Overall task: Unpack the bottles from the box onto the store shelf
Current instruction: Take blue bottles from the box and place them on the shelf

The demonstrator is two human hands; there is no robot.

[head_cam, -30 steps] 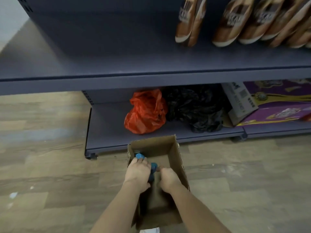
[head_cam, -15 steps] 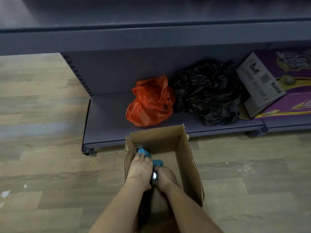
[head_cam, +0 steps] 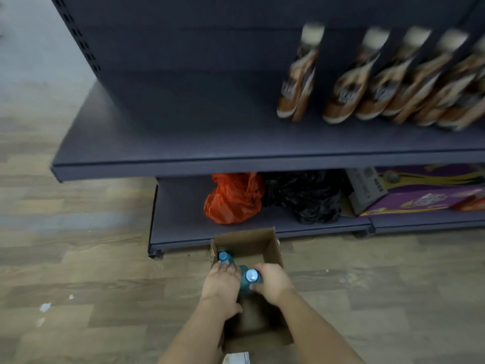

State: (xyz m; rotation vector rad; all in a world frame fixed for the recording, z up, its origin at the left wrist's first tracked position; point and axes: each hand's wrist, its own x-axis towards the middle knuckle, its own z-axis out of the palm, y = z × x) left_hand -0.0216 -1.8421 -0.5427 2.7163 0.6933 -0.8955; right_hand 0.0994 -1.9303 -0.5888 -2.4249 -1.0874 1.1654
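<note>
Down at the near end of the cardboard box (head_cam: pixel 273 248) on the wooden floor (head_cam: pixel 78 285), both hands are closing on teal bottles. Half a second ago the caps sat lower between the hands; now the right hand (head_cam: pixel 273 285) is gripping a silver-capped bottle (head_cam: pixel 250 278) and raising it clear of the box. The left hand (head_cam: pixel 220 283) is curling over a second bottle (head_cam: pixel 223 257) against the left wall, though its hold cannot be told. Beyond, the view is swinging up to the bare middle shelf (head_cam: pixel 183 143) left of the brown pouches (head_cam: pixel 367 88), probably the destination.
</note>
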